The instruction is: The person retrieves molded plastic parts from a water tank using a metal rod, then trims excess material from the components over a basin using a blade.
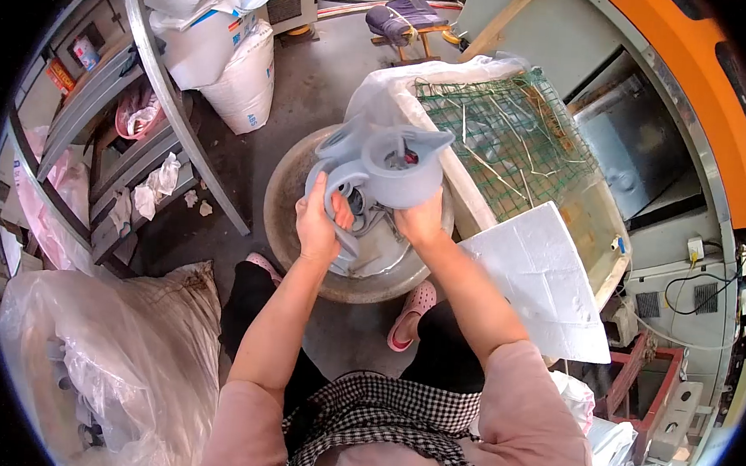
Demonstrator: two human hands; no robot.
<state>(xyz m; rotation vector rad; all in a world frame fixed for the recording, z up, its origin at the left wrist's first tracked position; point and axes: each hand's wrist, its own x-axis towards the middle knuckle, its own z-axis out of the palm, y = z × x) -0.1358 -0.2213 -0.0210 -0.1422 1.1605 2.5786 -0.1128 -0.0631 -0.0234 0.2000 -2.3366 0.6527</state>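
A grey plastic spouted jug (402, 184) points right above a round, brown-grey basin (276, 219), the left hand (318, 224) curled around a grey plastic loop (342, 175) at its left, the body nearer the right hand (421, 222) below, whose finger closure is hidden.

Over the basin (278, 207), a jug (405, 180) was held between the left hand (317, 223) and the right hand (420, 219). To the basin's right, a tub (469, 206) was placed, with a net (509, 139) laid on it; right of the basin and nearer the body, a board (543, 280) was set. Behind the basin, a stool (405, 28) was stood; behind and to its left, sacks (237, 82) were piled. Left of the basin, a rack (181, 130) was placed; before it and to its left, a bag (106, 337) was set.
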